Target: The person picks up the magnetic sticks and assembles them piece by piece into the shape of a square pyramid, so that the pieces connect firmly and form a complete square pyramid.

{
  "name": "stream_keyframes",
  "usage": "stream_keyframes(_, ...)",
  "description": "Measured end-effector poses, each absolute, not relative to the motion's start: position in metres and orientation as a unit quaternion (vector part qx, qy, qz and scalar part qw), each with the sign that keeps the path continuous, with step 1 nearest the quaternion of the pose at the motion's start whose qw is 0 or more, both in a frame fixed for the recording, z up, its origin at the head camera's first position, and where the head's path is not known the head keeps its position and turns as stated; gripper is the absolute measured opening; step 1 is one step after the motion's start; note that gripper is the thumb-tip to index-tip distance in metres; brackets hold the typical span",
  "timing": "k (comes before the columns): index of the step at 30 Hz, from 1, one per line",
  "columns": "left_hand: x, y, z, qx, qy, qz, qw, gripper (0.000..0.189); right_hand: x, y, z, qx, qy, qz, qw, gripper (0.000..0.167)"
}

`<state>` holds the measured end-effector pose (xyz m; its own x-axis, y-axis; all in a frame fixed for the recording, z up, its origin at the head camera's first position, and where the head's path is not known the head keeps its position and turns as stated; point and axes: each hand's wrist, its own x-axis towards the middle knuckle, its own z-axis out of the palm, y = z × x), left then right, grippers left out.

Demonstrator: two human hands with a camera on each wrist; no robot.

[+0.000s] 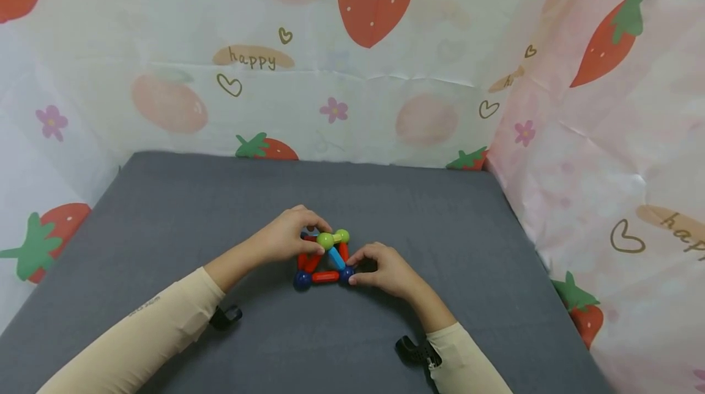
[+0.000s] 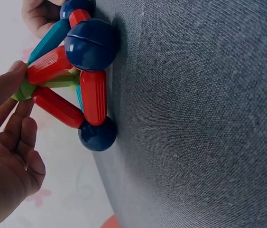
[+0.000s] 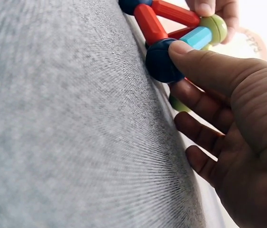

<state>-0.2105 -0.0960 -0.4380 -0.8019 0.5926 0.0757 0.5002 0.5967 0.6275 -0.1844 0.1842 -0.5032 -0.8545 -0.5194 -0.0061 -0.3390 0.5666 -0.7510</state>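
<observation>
A toy frame of balls and rods stands on the grey cloth. Dark blue balls sit at its base, joined by a red rod. Above, a light green ball meets red rods and a blue rod; a short green rod links it to a second green ball. My left hand pinches the nearer green ball between thumb and fingers. With thumb and forefinger, my right hand pinches the dark blue ball at the near right corner. Part of the far side is hidden behind the left hand.
Grey cloth covers the tabletop. Printed sheets with strawberries hang along the back and both sides. Black straps hang below the wrists, close to the cloth.
</observation>
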Motion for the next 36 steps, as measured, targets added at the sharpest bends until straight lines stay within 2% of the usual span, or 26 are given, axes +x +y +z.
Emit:
stream_keyframes(14, -0.213, -0.101, -0.435, 0.305, 0.888, 0.330, 0.101, 0.033, -0.186, 0.182, -0.502, -0.248, 0.879, -0.392, 0.111, 0.024)
stream_keyframes(24, -0.209, -0.104, -0.437, 0.300, 0.888, 0.337, 0.092, 0.034, -0.186, 0.184, -0.503, -0.246, 0.878, -0.395, 0.110, 0.024)
stream_keyframes(36, -0.187, -0.120, -0.446, 0.216, 0.909, 0.350, 0.067, 0.025, -0.185, 0.184, -0.503, -0.247, 0.881, -0.389, 0.107, 0.024)
